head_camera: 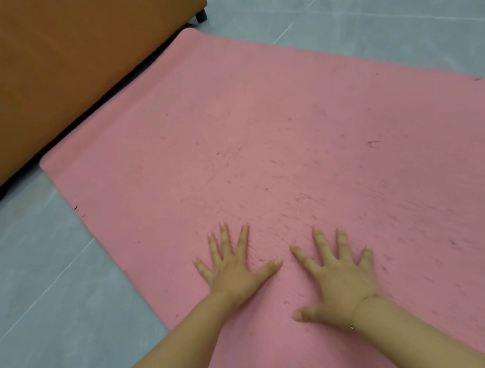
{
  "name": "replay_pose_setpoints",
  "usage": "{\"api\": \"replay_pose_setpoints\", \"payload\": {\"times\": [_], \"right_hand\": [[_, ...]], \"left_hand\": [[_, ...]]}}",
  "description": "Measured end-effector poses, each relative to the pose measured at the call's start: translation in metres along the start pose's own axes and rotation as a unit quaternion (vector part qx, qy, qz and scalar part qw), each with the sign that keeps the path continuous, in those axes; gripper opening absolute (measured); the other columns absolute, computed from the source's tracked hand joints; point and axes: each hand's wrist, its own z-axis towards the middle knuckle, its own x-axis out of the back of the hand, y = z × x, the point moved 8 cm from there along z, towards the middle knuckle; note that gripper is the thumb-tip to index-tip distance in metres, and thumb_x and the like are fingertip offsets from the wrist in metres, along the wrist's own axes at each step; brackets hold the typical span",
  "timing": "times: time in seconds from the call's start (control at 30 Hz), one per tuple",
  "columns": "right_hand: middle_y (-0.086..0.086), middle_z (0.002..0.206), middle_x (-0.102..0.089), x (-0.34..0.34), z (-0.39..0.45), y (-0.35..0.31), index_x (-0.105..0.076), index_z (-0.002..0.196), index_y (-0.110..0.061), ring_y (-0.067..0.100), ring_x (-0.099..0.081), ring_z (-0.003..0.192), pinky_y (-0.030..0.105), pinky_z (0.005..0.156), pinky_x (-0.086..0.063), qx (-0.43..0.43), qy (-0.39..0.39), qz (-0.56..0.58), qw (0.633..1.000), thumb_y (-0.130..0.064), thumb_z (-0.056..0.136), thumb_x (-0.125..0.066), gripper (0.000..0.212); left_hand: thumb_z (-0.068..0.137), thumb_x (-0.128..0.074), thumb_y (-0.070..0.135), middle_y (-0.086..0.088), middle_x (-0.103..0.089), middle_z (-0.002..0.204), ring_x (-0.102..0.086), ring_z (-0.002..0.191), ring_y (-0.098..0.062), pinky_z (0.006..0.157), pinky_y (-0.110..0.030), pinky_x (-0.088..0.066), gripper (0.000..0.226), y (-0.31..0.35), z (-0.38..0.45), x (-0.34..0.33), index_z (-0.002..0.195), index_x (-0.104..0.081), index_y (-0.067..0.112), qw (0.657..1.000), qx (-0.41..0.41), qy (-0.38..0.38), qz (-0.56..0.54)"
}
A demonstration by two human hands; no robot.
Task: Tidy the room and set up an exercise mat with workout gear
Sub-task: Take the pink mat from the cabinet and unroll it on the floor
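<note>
Floor [23, 294]: grey-blue, smooth, matt, crossed by thin pale joint lines; it fills the near left and the far right of the scene.

Exercise mat [270, 144]: pink foam, rectangular with rounded corners, unrolled flat on the floor; its surface is finely ribbed, pitted and nicked with small dark scuffs and shallow creases; its left short edge lies just beside the base of the sofa, and its length runs off to the right.

Sofa [67, 55]: tan-brown, smooth leather-like covering, blocky with a straight side panel; far left; a short black foot [201, 17] shows at its far corner, and a dark shadow gap runs under its lower edge.

Left hand [235, 267]: palm down on the near part of the mat, fingers straight and spread, pressing flat, holding nothing.

Right hand [337, 282]: palm down just beside the left, fingers splayed wide, thumb out toward the near edge, resting on the foam, gripping nothing; a thin chain bracelet [355, 312] circles the wrist.

Both forearms bare, entering from the near right.
</note>
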Motion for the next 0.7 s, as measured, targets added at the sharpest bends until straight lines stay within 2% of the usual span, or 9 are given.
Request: {"api": "replay_pose_setpoints", "payload": {"times": [0.07,0.13,0.2,0.23,0.3,0.37,0.43,0.57,0.7], "right_hand": [[0.007,0.158,-0.003,0.016,-0.012,0.003,-0.011,0.15,-0.034,0.036,-0.013,0.142,0.053,0.105,-0.029,0.0,0.0,-0.019,1.0,-0.054,0.084,-0.055,0.082],[0.007,0.143,-0.039,0.045,-0.034,0.011,-0.036,0.141,-0.025,0.028,-0.041,0.127,0.039,0.096,-0.041,-0.005,0.024,0.023,0.999,-0.035,0.093,-0.047,0.051],[0.003,0.135,-0.051,0.076,-0.069,0.018,-0.042,0.139,-0.024,0.025,-0.049,0.122,0.034,0.095,-0.043,-0.013,0.056,0.143,0.988,-0.033,0.096,-0.042,0.044],[0.001,0.133,-0.053,0.095,-0.093,0.021,-0.044,0.138,-0.025,0.023,-0.051,0.121,0.032,0.095,-0.043,-0.021,0.081,0.199,0.976,-0.032,0.096,-0.043,0.043],[-0.002,0.131,-0.056,0.129,-0.138,0.022,-0.05,0.133,-0.023,0.019,-0.05,0.121,0.028,0.096,-0.04,-0.034,0.137,0.297,0.944,-0.028,0.095,-0.047,0.039],[-0.003,0.128,-0.057,0.155,-0.18,0.017,-0.057,0.126,-0.021,0.015,-0.047,0.122,0.019,0.094,-0.032,-0.043,0.17,0.379,0.909,-0.023,0.094,-0.051,0.033],[-0.003,0.121,-0.06,0.176,-0.223,0.007,-0.063,0.118,-0.019,0.011,-0.051,0.114,0.01,0.087,-0.029,-0.055,0.204,0.454,0.866,-0.015,0.091,-0.055,0.028],[-0.009,0.104,-0.068,0.217,-0.318,-0.015,-0.068,0.101,-0.023,-0.008,-0.057,0.086,0.0,0.072,-0.036,-0.101,0.225,0.58,0.776,-0.005,0.089,-0.057,0.024],[-0.013,0.108,-0.066,0.288,-0.417,-0.061,-0.067,0.103,-0.027,-0.016,-0.055,0.091,-0.002,0.076,-0.036,-0.102,0.2,0.613,0.758,-0.006,0.091,-0.056,0.027]], "left_hand": [[0.072,-0.048,0.079,0.012,0.033,0.152,0.028,0.142,-0.018,0.109,-0.061,0.011,0.096,0.0,-0.003,0.008,0.146,0.008,0.05,0.999,0.004,-0.033,-0.015],[0.079,-0.057,0.066,0.005,0.013,0.16,-0.001,0.148,-0.021,0.116,-0.051,-0.006,0.092,0.013,-0.017,0.03,0.15,-0.006,0.039,0.994,0.0,-0.057,-0.098],[0.085,-0.062,0.05,0.001,-0.02,0.155,-0.046,0.125,-0.022,0.109,-0.038,-0.032,0.083,0.035,-0.05,0.072,0.151,-0.017,0.028,0.977,-0.023,-0.006,-0.213],[0.088,-0.061,0.042,0.003,-0.034,0.146,-0.056,0.108,-0.017,0.102,-0.033,-0.04,0.073,0.049,-0.075,0.102,0.149,-0.024,0.026,0.966,-0.039,0.03,-0.256],[0.089,-0.061,0.029,0.011,-0.05,0.129,-0.059,0.097,-0.011,0.091,-0.028,-0.046,0.048,0.073,-0.125,0.151,0.136,-0.048,0.028,0.951,-0.065,0.073,-0.293],[0.088,-0.061,0.016,0.012,-0.061,0.117,-0.062,0.096,-0.008,0.085,-0.02,-0.047,0.029,0.088,-0.167,0.182,0.114,-0.064,0.029,0.93,-0.067,0.046,-0.357],[0.088,-0.059,0.009,0.01,-0.067,0.108,-0.064,0.092,-0.01,0.084,-0.022,-0.049,0.027,0.094,-0.208,0.207,0.105,-0.067,0.028,0.899,-0.039,-0.005,-0.435],[0.089,-0.058,0.007,-0.006,-0.071,0.101,-0.065,0.092,-0.018,0.081,-0.021,-0.047,0.023,0.093,-0.288,0.276,0.104,-0.068,0.02,0.86,0.029,-0.03,-0.508],[0.089,-0.057,0.003,-0.003,-0.07,0.104,-0.062,0.097,-0.012,0.071,-0.005,-0.046,0.025,0.097,-0.372,0.37,0.11,-0.067,0.011,0.828,0.042,-0.058,-0.555]]}}
